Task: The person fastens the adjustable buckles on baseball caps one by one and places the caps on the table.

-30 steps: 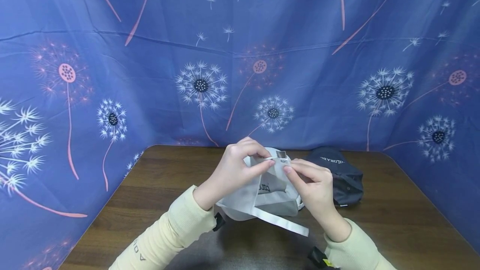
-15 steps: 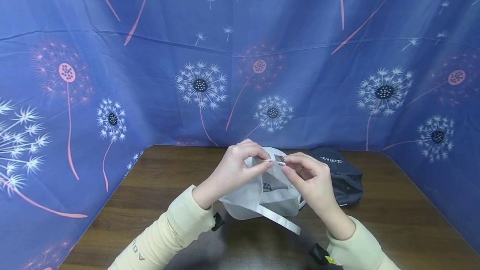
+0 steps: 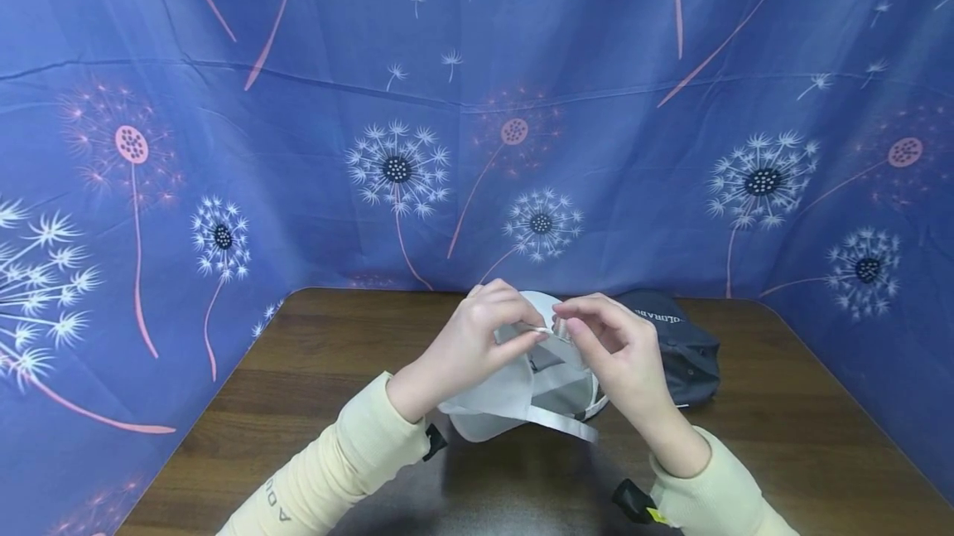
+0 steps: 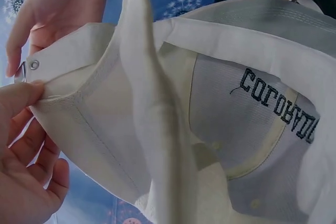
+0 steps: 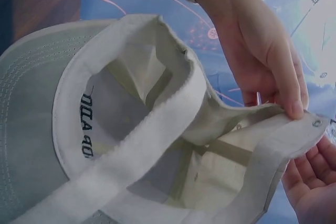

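Note:
Upside down between my hands, a pale grey-white baseball cap (image 3: 484,427) shows its inside and a dark embroidered word. My left hand (image 3: 477,333) pinches the cap's rear edge between thumb and fingers, close to a small metal eyelet (image 4: 34,65). Just beyond it, my right hand (image 3: 619,345) has thumb and forefinger at a silver buckle (image 3: 561,327) on the cap's back. A long white strap (image 3: 562,422) hangs loose toward the front. In the right wrist view, my right hand (image 5: 315,177) shows curled fingers under the cap's edge; its thumb is hidden.
A dark navy cap (image 3: 689,354) with white lettering lies on the brown wooden table (image 3: 298,395), behind my right hand. Blue dandelion-printed cloth (image 3: 462,105) hangs at the back and both sides. Black wrist cameras (image 3: 633,501) sit at my sleeves.
My right hand has shifted slightly left and up, its fingers closer around the buckle, which has turned and dropped a little. The loose strap end has swung left, and the cap has tilted.

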`<state>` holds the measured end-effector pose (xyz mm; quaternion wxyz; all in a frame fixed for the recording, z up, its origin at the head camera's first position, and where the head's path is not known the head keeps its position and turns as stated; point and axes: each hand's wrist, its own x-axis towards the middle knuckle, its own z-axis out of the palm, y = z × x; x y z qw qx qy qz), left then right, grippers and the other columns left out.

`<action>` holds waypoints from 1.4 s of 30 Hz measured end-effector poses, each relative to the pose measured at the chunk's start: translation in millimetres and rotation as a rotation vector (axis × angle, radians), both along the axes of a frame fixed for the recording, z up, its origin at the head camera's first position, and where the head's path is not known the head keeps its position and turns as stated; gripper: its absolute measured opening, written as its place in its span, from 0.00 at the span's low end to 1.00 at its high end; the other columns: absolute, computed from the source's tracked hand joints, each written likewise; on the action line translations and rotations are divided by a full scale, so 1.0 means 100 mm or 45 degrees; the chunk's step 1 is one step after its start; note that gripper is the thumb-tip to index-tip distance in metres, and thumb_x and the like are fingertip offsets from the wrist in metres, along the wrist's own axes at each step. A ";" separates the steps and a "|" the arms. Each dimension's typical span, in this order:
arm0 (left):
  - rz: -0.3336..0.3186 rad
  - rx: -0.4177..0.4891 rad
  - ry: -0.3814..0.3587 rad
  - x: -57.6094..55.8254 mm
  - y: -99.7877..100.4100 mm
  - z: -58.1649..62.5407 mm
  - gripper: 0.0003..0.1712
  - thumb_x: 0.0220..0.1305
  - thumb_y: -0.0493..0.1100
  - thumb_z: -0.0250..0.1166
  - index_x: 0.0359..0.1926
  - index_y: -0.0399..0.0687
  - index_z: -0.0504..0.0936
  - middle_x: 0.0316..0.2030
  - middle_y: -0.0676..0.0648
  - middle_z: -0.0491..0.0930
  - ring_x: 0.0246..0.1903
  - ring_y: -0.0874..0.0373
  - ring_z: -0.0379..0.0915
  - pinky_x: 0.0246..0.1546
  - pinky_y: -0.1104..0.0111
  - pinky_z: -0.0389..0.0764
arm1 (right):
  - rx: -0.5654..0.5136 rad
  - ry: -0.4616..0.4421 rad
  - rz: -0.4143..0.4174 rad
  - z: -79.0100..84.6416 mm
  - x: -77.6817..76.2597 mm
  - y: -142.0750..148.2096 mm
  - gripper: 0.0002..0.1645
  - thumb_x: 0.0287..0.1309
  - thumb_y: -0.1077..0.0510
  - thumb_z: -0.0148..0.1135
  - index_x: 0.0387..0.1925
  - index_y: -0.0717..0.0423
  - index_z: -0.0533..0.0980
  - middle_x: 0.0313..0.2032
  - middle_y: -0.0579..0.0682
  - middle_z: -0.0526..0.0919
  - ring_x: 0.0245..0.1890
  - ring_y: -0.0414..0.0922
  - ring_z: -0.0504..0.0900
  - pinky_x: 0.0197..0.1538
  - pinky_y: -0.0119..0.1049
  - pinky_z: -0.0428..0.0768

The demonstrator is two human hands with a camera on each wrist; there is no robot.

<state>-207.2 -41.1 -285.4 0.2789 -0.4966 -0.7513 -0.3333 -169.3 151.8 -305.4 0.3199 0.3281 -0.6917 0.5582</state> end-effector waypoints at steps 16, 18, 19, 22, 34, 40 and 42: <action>-0.043 0.055 0.097 -0.04 -0.05 -0.02 0.02 0.56 0.40 0.69 0.32 0.49 0.84 0.29 0.57 0.81 0.37 0.63 0.71 0.38 0.71 0.67 | 0.058 0.009 0.297 -0.07 -0.06 0.14 0.17 0.52 0.80 0.55 0.45 0.71 0.77 0.43 0.58 0.81 0.42 0.42 0.80 0.41 0.26 0.79; -0.042 0.060 0.099 -0.04 -0.05 -0.02 0.02 0.56 0.40 0.69 0.32 0.49 0.84 0.29 0.57 0.81 0.37 0.63 0.71 0.38 0.71 0.67 | 0.097 0.004 0.299 -0.08 -0.06 0.15 0.18 0.52 0.79 0.56 0.46 0.69 0.77 0.44 0.57 0.81 0.41 0.41 0.80 0.40 0.26 0.79; -0.041 0.063 0.100 -0.04 -0.05 -0.02 0.02 0.56 0.40 0.69 0.32 0.49 0.84 0.29 0.57 0.81 0.37 0.63 0.71 0.38 0.71 0.67 | 0.112 0.004 0.300 -0.09 -0.07 0.15 0.19 0.51 0.79 0.56 0.46 0.69 0.77 0.44 0.56 0.81 0.41 0.40 0.80 0.40 0.26 0.79; -0.034 0.070 0.103 -0.04 -0.05 -0.03 0.02 0.55 0.40 0.69 0.31 0.49 0.84 0.29 0.57 0.82 0.37 0.63 0.71 0.38 0.71 0.67 | 0.136 0.007 0.310 -0.12 -0.08 0.15 0.20 0.50 0.79 0.57 0.46 0.68 0.77 0.44 0.55 0.81 0.42 0.41 0.80 0.41 0.27 0.79; 0.027 0.105 0.080 -0.03 -0.03 -0.05 0.02 0.51 0.39 0.70 0.27 0.50 0.84 0.25 0.58 0.81 0.35 0.64 0.71 0.37 0.71 0.67 | 0.110 0.069 0.320 -0.15 -0.10 0.09 0.23 0.40 0.82 0.63 0.43 0.69 0.78 0.40 0.55 0.81 0.39 0.42 0.80 0.42 0.31 0.81; 0.041 0.101 0.075 -0.02 -0.02 -0.06 0.02 0.51 0.40 0.70 0.26 0.50 0.84 0.24 0.58 0.81 0.34 0.64 0.71 0.38 0.70 0.67 | 0.099 0.076 0.293 -0.14 -0.09 0.08 0.22 0.38 0.83 0.63 0.39 0.66 0.79 0.37 0.55 0.81 0.37 0.41 0.80 0.42 0.30 0.81; 0.040 0.093 0.076 -0.02 -0.02 -0.06 0.02 0.51 0.40 0.70 0.27 0.49 0.84 0.24 0.58 0.81 0.35 0.64 0.71 0.38 0.71 0.67 | 0.108 0.073 0.282 -0.13 -0.08 0.09 0.23 0.37 0.83 0.63 0.39 0.65 0.79 0.36 0.55 0.81 0.36 0.41 0.80 0.41 0.30 0.81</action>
